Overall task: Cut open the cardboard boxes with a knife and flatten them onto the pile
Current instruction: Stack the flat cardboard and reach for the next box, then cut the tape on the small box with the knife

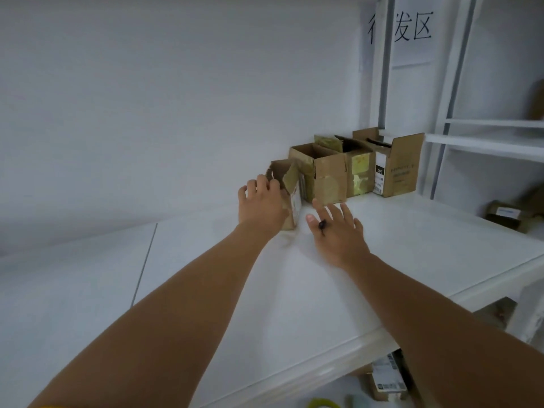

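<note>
Both bare forearms reach over the white tabletop (294, 290): the left hand (262, 204) grips the nearest small torn brown cardboard box (290, 189) near the far edge, so it should draw it clear of the other 3 brown cardboard boxes (353, 166), the spread, empty-fingered right hand (335, 228) steadying its side.

At frame centre, the left hand (260, 206) is gripping the nearest cardboard box (290, 195) on the white desk (412, 245); the right hand (338, 231) is lying spread just beside it.

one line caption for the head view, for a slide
Left hand grips the nearest cardboard box in a row on a white shelf while the open right hand reaches alongside.
</note>
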